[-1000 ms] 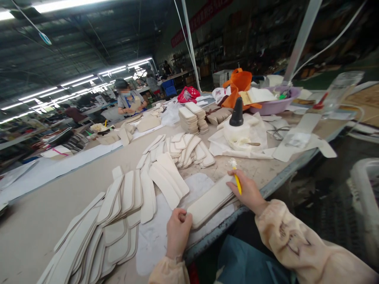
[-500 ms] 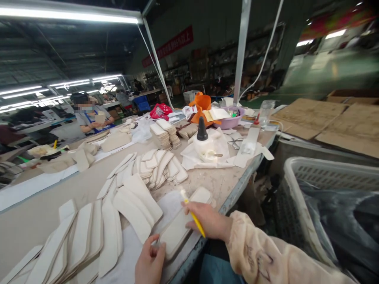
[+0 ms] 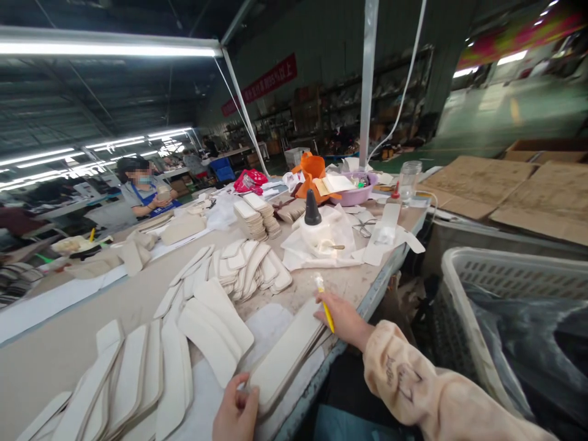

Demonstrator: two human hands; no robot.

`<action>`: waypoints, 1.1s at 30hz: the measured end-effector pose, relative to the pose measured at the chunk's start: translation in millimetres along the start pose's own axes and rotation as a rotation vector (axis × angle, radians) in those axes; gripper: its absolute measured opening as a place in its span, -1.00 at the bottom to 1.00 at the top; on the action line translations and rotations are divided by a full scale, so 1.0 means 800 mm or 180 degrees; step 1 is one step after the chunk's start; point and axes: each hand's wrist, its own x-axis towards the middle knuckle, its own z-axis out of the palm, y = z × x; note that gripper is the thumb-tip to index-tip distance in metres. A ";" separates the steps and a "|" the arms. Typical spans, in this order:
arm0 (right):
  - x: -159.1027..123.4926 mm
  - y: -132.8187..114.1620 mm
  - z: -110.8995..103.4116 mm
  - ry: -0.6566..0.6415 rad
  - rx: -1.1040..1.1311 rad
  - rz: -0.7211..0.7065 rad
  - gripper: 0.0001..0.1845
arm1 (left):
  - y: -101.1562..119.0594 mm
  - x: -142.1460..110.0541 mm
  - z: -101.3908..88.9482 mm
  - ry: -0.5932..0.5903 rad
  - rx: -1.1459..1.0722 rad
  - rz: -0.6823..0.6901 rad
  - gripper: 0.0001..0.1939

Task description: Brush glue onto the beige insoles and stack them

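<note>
In front of me a stack of long off-white panels with rounded ends lies at a slant along the table's near edge. My left hand is at its near end, fingers curled, thumb and forefinger closed at the corner of the top panel. My right hand is closed round a yellow brush, whose tip is coated white and points away from me. Its fingers also rest at the panels' far end. Fanned panels lie left of the stack. Beyond stands a white container with a black conical top.
Piled panels and upright stacks stand farther back. Scissors, a glass jar and a purple basin are at the back right. A plastic crate stands right of the table edge. A co-worker sits across.
The view has swung right, bringing the crate into sight. Over the last half second my right hand, with the brush, has moved away from me to the panels' far end. My left hand stays at the near end.
</note>
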 end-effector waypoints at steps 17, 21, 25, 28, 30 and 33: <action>0.007 -0.034 -0.011 0.0842 0.1290 0.0036 -0.80 | 0.014 -0.018 -0.007 0.0102 -0.0034 0.0093 -0.59; 0.025 -0.078 -0.032 0.0713 0.2307 -0.0068 -0.70 | 0.021 -0.024 -0.021 0.0648 -0.0360 0.0487 -0.55; 0.043 -0.130 -0.053 0.0365 0.3045 -0.0119 -0.61 | 0.056 -0.022 -0.041 0.0561 -0.0671 0.1019 -0.51; 0.055 -0.162 -0.062 0.0201 0.3184 -0.0143 -0.58 | 0.086 -0.019 -0.050 0.0009 -0.0960 0.1081 -0.55; 0.061 -0.179 -0.065 0.0186 0.3177 -0.0179 -0.58 | 0.099 -0.020 -0.051 -0.0307 -0.1238 0.0913 -0.65; 0.065 -0.196 -0.066 0.0218 0.3206 -0.0251 -0.60 | 0.103 -0.030 -0.045 -0.0495 -0.1742 0.0541 -0.67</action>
